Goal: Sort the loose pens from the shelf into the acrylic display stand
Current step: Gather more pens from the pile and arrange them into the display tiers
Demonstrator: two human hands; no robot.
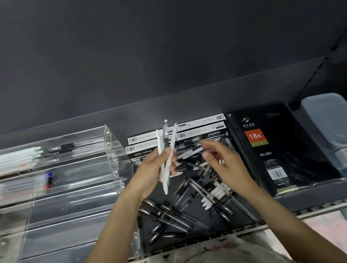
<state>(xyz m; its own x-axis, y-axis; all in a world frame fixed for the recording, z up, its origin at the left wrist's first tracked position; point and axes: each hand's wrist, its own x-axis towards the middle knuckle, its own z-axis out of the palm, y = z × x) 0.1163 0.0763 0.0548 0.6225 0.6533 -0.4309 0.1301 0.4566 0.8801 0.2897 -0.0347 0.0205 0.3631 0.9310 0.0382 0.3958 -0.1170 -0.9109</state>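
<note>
Now, step in hand: gathering white-barrelled pens out of the loose pile before carrying them to the stand.
Left hand point(151, 173): grip clenched round a small bundle of white pens point(164, 155), held upright above the pile, tips down, clips up.
Right hand point(222, 160): fingers curled over the pile; it seems to pinch another white pen point(190, 152), though motion blur leaves that uncertain.
Loose pens point(188, 208): mostly black-and-clear ones, lying crossed on the dark shelf point(206, 235), just right of the stand; a few white caps among them.
Acrylic display stand point(64, 192): stepped clear tiers at the left. Top tier holds white pens and one black; second tier holds pens with blue, black and red ends; lower tiers look bare.
Doing it well: keep like with like, square the bundle so all tips face one way, then lay it flat in the tier that already holds white pens. Lift pens out of the tangle singly, so crossed barrels do not roll off the shelf lip.
Readable writing: black notebook point(267, 151) shows "Diary", "18K" on a red patch, "DIARY" below, plus Chinese characters too small to read.
Pen boxes point(199, 127): barcodes visible; print illegible.
Lidded plastic container point(335, 120): far right, label unreadable.
</note>
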